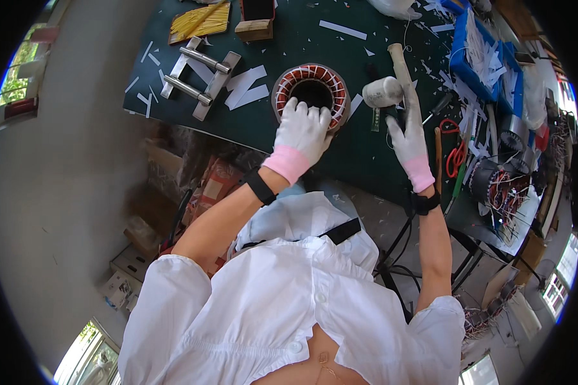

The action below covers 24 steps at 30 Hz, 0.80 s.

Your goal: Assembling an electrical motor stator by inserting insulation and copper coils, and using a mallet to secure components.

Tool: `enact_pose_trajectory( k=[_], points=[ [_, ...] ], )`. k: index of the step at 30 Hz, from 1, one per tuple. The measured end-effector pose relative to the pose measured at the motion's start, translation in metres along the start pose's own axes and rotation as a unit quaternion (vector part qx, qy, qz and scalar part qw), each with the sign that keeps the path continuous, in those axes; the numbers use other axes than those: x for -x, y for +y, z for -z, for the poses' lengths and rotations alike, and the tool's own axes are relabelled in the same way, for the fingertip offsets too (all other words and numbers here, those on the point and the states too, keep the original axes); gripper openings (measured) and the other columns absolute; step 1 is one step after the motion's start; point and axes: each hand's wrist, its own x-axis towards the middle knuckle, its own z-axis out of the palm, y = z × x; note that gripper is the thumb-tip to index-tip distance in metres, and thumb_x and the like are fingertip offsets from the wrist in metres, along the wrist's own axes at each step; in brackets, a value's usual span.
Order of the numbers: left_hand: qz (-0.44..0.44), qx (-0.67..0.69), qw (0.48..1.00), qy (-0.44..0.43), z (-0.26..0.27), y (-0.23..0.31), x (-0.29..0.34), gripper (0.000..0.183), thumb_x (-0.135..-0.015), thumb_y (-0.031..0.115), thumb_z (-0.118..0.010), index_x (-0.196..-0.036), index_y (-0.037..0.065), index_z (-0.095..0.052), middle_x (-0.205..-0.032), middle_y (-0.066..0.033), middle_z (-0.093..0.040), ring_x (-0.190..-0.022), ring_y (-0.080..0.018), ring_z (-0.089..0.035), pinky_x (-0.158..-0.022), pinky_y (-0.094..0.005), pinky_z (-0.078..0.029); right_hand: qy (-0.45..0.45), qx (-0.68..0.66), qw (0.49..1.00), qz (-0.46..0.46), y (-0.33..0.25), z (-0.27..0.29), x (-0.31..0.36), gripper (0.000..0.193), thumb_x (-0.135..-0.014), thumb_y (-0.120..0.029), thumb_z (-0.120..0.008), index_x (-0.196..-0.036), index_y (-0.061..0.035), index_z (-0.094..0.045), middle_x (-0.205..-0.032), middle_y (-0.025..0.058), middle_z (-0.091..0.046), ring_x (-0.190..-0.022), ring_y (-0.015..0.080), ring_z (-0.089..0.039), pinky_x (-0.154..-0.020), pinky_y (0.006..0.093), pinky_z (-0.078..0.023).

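Observation:
A round motor stator (342, 93) with copper-red windings and white lacing stands on the dark green table. My left hand (302, 133), in a white glove with a pink cuff, grips its near rim; the fingers reach over the windings toward the bore. Farther right, my right hand (410, 138), gloved the same way, is at a mallet with a pale cylindrical head (383, 92) and a wooden handle (398, 61). Its fingers stretch along the handle and the thumb stands apart. How firmly they touch the handle is hidden.
A metal frame with two bars (202, 77) stands left of the stator, near white paper strips (247, 90). Yellow sticks (200, 22) lie farther back. Blue bins (472, 48) hold paper scraps. Red-handled scissors (456, 159), a screwdriver (442, 104) and a wired stator (498, 192) crowd the right side.

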Motion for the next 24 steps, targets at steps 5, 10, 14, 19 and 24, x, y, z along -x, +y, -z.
enact_pose_trajectory(
  k=[5,10,14,19,24],
  points=[
    [0.045,-0.089,0.993,0.071,-0.032,0.008,0.007,0.039,-0.080,0.016,-0.059,-0.114,-0.002,-0.053,-0.094,-0.0132,-0.061,-0.089,-0.0265,-0.060,-0.094,-0.0423,-0.042,0.092,-0.238,0.966,-0.030,-0.119,0.044,-0.039,0.066,-0.087,0.000,-0.057,-0.145,-0.0016,-0.025,-0.137,0.0271,-0.043,-0.114,0.0347,-0.057,-0.092,0.0365,-0.047],
    [-0.011,-0.080,0.993,0.082,-0.027,0.000,0.012,0.034,-0.078,0.013,-0.058,-0.110,0.000,-0.057,-0.093,-0.0111,-0.061,-0.084,-0.0256,-0.060,-0.090,-0.0410,-0.045,-0.141,-0.019,0.990,0.006,-0.061,0.016,-0.024,0.067,-0.089,-0.004,-0.055,-0.147,-0.0160,-0.024,-0.096,0.0214,-0.063,-0.079,0.0394,-0.064,-0.067,0.0381,-0.052],
    [-0.027,-0.050,0.995,0.085,-0.029,-0.008,0.017,0.034,-0.076,0.014,-0.060,-0.108,0.001,-0.059,-0.095,-0.0097,-0.063,-0.082,-0.0230,-0.061,-0.089,-0.0395,-0.046,0.032,-0.239,0.969,-0.049,-0.073,0.015,0.001,0.071,-0.090,0.003,-0.050,-0.150,-0.0125,-0.016,-0.100,0.0204,-0.062,-0.076,0.0315,-0.064,-0.068,0.0304,-0.050],
    [-0.093,0.082,0.990,0.065,-0.013,-0.033,0.014,0.039,-0.073,0.017,-0.064,-0.110,0.003,-0.057,-0.096,-0.0088,-0.065,-0.089,-0.0242,-0.060,-0.095,-0.0405,-0.042,-0.062,-0.213,0.967,-0.123,-0.042,-0.016,-0.013,0.062,-0.092,-0.002,-0.049,-0.147,-0.0044,-0.020,-0.140,0.0240,-0.040,-0.114,0.0365,-0.057,-0.092,0.0357,-0.046],
    [0.038,-0.002,0.999,0.017,-0.005,-0.001,0.001,0.047,-0.072,0.037,-0.071,-0.102,0.004,-0.056,-0.083,-0.0115,-0.060,-0.083,-0.0285,-0.058,-0.092,-0.0414,-0.042,0.077,-0.240,0.964,-0.089,-0.072,0.004,-0.015,0.067,-0.091,-0.005,-0.051,-0.148,-0.0039,-0.015,-0.125,0.0221,-0.055,-0.102,0.0358,-0.063,-0.084,0.0366,-0.050]
  ],
)
